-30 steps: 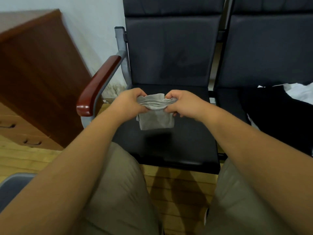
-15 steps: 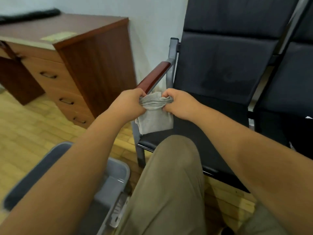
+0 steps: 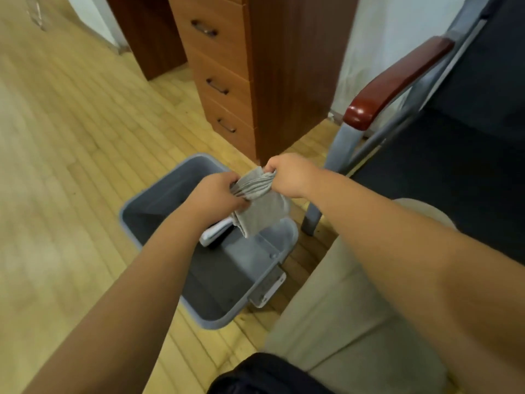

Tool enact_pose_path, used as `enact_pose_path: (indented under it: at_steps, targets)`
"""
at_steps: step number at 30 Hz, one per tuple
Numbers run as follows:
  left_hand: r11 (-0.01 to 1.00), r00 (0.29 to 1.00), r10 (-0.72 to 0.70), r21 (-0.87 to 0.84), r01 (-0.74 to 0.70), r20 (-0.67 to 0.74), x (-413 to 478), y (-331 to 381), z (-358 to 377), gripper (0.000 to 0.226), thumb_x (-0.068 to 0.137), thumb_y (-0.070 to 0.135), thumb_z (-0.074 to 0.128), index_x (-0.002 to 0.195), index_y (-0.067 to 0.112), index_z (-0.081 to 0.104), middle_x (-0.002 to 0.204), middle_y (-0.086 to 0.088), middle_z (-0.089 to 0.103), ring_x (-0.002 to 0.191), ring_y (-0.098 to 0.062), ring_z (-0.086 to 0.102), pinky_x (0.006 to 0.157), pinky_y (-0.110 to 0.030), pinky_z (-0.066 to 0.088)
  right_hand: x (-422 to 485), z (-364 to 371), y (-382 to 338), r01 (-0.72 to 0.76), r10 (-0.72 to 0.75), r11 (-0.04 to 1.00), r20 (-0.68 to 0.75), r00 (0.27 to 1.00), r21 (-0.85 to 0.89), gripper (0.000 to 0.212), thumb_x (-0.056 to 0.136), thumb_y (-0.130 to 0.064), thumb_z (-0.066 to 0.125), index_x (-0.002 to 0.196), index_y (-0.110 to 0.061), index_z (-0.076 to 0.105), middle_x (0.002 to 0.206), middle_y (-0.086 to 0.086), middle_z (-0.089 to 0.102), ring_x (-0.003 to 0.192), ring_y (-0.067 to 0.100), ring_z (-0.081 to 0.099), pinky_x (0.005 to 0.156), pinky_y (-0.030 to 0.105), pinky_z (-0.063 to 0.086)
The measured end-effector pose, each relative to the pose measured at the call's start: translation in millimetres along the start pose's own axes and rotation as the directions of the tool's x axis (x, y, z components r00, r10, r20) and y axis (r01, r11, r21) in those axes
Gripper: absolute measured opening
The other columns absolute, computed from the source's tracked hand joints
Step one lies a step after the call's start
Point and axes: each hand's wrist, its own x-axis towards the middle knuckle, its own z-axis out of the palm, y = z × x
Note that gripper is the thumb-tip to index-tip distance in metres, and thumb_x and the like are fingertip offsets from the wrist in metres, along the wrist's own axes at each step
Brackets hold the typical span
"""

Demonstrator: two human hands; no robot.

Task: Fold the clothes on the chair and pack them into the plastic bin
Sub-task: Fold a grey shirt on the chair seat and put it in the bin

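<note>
Left hand [image 3: 216, 191] and right hand [image 3: 289, 174] both pinch the top edge of the folded grey garment [image 3: 261, 214], which hangs over the plastic bin [image 3: 159, 203], just above a white folded item [image 3: 216, 231] inside it. Risk: an uneven release opens the folds, or the garment snags the bin rim.

Light plank floor [image 3: 71, 166]; brown drawer desk [image 3: 224, 66] against white wall [image 3: 377, 38].

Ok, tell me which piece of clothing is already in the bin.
The white folded piece, lying inside the grey bin. The grey one hangs above it, gripped by the left hand and right hand; the black fabric lies outside the bin.
</note>
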Motion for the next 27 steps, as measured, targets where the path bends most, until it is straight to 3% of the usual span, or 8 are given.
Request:
enact_pose_path:
  at_steps: [5,10,12,15,16,18,20,27]
  targets:
    - [0.99,0.994,-0.112,-0.091,0.112,0.003,-9,-64,29,0.017,0.086,0.024,0.078,0.084,0.021,0.061,0.078,0.0,0.064,0.072,-0.016,0.061,0.057,-0.029,0.038,29,59,-17,-0.021,0.02,1.0,0.099,0.995,0.007,0.033,0.098,-0.007,0.055,0.119,-0.023,0.075,0.114,0.005,0.072,0.099,0.024,0.064,0.079,0.033,0.052]
    - [0.981,0.985,-0.158,-0.1,0.165,0.07,-7,-108,60,0.013,0.089,0.024,0.077,0.09,0.024,0.065,0.081,0.001,0.067,0.073,-0.015,0.063,0.058,-0.029,0.04,38,87,-16,0.056,-0.014,0.992,0.333,0.943,-0.117,0.047,0.103,-0.003,0.047,0.144,-0.02,0.061,0.136,0.007,0.063,0.117,0.028,0.06,0.089,0.033,0.048]
    - [0.977,0.982,-0.169,-0.119,0.178,0.08,-3,-118,67,0.015,0.089,0.025,0.079,0.088,0.026,0.064,0.08,0.002,0.066,0.073,-0.013,0.062,0.059,-0.028,0.039,46,88,-19,0.075,-0.017,0.987,0.372,0.928,-0.144,0.05,0.103,-0.001,0.045,0.148,-0.019,0.059,0.137,0.01,0.062,0.109,0.027,0.06,0.085,0.033,0.05]
    - [0.966,0.977,-0.193,-0.156,0.205,0.09,4,-130,70,0.015,0.088,0.025,0.081,0.091,0.025,0.067,0.081,0.001,0.067,0.075,-0.015,0.063,0.062,-0.031,0.043,56,95,-17,0.097,-0.024,0.981,0.389,0.921,-0.168,0.047,0.101,-0.001,0.043,0.14,-0.018,0.063,0.13,0.012,0.063,0.088,0.019,0.054,0.065,0.03,0.045]
    - [0.964,0.976,-0.198,-0.163,0.211,0.091,6,-133,70,0.015,0.088,0.025,0.081,0.091,0.024,0.067,0.082,0.0,0.067,0.075,-0.016,0.064,0.062,-0.031,0.043,60,99,-16,0.097,-0.025,0.981,0.388,0.921,-0.166,0.048,0.101,0.0,0.043,0.14,-0.019,0.062,0.13,0.012,0.063,0.09,0.02,0.055,0.067,0.03,0.048]
    - [0.961,0.974,-0.208,-0.167,0.221,0.091,12,-138,67,0.014,0.088,0.024,0.08,0.093,0.024,0.067,0.083,0.0,0.068,0.075,-0.016,0.064,0.062,-0.031,0.044,67,105,-17,0.074,-0.017,0.988,0.376,0.926,-0.138,0.05,0.101,-0.002,0.043,0.143,-0.023,0.059,0.133,0.011,0.062,0.101,0.025,0.059,0.084,0.039,0.056]
    - [0.959,0.974,-0.214,-0.172,0.225,0.079,18,-143,61,0.012,0.089,0.023,0.079,0.094,0.024,0.067,0.083,0.001,0.069,0.075,-0.014,0.065,0.063,-0.03,0.045,74,110,-18,0.039,-0.005,0.995,0.341,0.94,-0.092,0.051,0.1,-0.005,0.044,0.145,-0.026,0.058,0.135,0.01,0.06,0.104,0.027,0.058,0.093,0.043,0.055]
    - [0.942,0.967,-0.241,-0.223,0.252,0.078,33,-153,52,0.013,0.087,0.022,0.078,0.096,0.027,0.069,0.084,0.001,0.072,0.08,-0.017,0.071,0.079,-0.045,0.061,87,117,-19,-0.032,0.031,0.999,0.258,0.966,0.002,0.05,0.093,-0.005,0.046,0.132,-0.032,0.063,0.122,0.005,0.064,0.102,0.029,0.062,0.092,0.047,0.058]
